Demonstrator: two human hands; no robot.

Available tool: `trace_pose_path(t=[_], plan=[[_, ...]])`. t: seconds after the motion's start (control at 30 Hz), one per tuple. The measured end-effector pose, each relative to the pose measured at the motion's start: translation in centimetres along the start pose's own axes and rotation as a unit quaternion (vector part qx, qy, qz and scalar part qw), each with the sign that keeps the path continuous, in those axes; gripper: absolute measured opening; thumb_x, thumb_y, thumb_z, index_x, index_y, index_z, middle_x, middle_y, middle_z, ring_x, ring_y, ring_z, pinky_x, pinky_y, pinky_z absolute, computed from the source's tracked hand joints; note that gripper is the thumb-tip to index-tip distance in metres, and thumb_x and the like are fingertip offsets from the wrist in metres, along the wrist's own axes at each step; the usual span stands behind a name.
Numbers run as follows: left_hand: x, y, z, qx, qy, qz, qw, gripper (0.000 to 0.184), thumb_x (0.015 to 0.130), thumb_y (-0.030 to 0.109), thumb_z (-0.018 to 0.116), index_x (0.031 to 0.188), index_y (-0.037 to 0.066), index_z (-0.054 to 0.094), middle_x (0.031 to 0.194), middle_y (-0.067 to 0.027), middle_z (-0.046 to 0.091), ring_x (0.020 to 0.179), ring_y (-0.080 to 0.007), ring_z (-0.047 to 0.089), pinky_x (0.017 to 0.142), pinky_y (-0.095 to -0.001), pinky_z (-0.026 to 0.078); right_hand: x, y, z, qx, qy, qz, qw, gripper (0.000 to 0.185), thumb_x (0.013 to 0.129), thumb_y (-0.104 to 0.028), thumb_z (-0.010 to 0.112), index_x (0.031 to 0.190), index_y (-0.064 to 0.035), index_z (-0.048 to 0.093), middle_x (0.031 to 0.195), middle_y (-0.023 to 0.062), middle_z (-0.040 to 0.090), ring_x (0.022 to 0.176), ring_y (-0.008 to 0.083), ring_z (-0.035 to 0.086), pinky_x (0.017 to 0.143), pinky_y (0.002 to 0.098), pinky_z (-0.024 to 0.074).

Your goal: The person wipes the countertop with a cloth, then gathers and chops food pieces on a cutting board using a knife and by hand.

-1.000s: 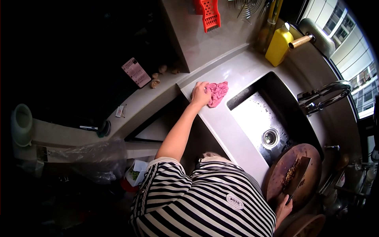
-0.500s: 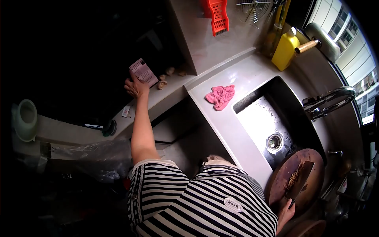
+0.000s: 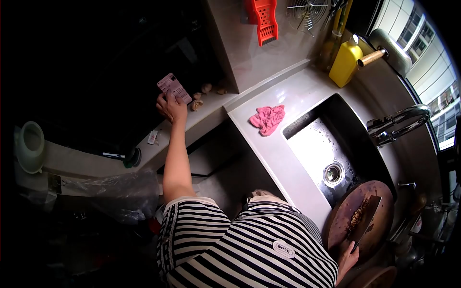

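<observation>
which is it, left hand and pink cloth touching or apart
Apart. The head view shows the left hand at the pink rectangular item, with a wide gap to the pink cloth on the counter.

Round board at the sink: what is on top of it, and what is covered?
Chopped bits sit on the round board. A knife, held by the right hand, extends over it; the surface beneath blade and bits is hidden.

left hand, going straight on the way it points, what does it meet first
Probably the pink printed rectangle, which the left hand appears to touch; beyond it is too dark to tell.
</observation>
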State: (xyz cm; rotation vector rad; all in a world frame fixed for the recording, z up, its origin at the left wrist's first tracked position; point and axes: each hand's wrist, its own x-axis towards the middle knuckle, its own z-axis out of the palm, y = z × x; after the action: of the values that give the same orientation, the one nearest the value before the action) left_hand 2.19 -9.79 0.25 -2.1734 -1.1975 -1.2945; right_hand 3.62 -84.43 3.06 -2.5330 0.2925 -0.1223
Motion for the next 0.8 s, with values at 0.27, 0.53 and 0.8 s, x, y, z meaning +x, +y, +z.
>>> trace_pose_path(t=[0.27,0.53,0.8], plan=[[-2.6,4.7,-0.2,-0.188,0.023,0.081,0.979,0.009,0.073,0.013,0.067,0.071,0.006,0.062,0.088,-0.0083,0.057,0.087,-0.031,0.053,0.075,-0.0399,0.044,-0.2,-1.2,-0.4,-0.001,-0.006,0.006,1.0,0.044,0.094,-0.034,0.052,0.095,0.0099,0.059,0.079,0.0251,0.061,0.068,0.039,0.055,0.064,0.0432,0.0426],[-8.9,15.7,-2.9,-0.365,-0.332,0.075,0.867,0.026,0.074,0.027,0.072,0.077,0.005,0.059,0.074,-0.0108,0.057,0.066,-0.0299,0.058,0.06,-0.0383,0.046,-0.1,-0.4,-0.1,-0.028,-0.001,0.008,1.0,0.046,0.094,-0.035,0.051,0.098,0.0102,0.059,0.082,0.0255,0.062,0.073,0.0403,0.057,0.068,0.043,0.0438],[-13.0,22.6,-0.4,-0.284,-0.433,0.069,0.853,0.034,0.081,0.038,0.059,0.088,0.004,0.063,0.088,-0.0189,0.064,0.085,-0.0383,0.062,0.075,-0.0488,0.049,-0.2,-0.6,0.1,0.011,0.007,0.004,1.0,0.044,0.095,-0.033,0.051,0.098,0.0096,0.059,0.083,0.0253,0.062,0.073,0.0388,0.057,0.069,0.0425,0.0439]])
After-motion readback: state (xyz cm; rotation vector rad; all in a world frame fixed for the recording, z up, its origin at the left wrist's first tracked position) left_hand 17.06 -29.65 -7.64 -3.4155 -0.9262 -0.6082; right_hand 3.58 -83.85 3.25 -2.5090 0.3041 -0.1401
